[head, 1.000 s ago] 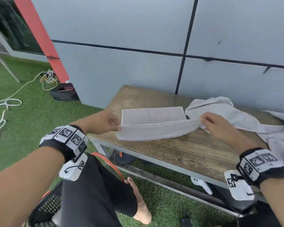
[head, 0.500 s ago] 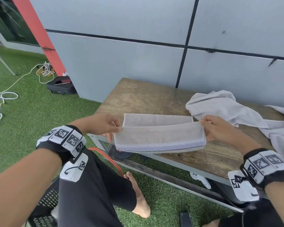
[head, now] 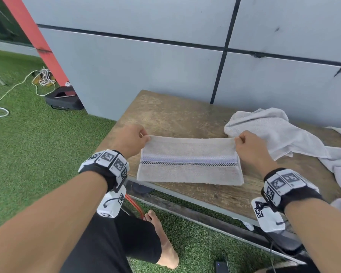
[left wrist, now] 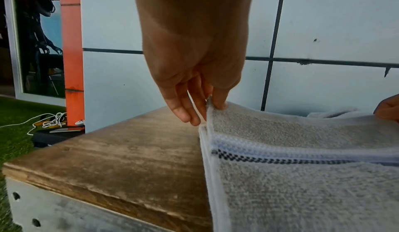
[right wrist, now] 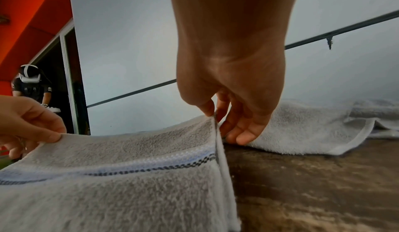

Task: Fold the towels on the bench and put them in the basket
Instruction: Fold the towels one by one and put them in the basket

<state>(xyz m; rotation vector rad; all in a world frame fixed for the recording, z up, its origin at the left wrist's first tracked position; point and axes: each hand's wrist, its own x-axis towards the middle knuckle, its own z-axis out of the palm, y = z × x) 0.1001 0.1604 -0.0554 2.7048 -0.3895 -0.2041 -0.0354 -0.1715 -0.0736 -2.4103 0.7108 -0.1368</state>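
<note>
Bench [head: 165, 119] of worn wood carries everything: a crumpled towel [head: 274, 133] waits at the right, and the striped towel [head: 189, 162] hangs folded over its near part. Left hand [head: 130, 139] and right hand [head: 250, 146] each pinch an upper corner between thumb and fingers [left wrist: 183, 109]. Good practice now, I judge: keep both corners level and taut, match the edges, then lay it flat. No basket shows plainly.

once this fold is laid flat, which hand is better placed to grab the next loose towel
Right. The right hand pinches the striped towel at its right corner, directly beside the crumpled towel. The left hand pinches the far corner near the bench end and would likely have to cross over.
</note>
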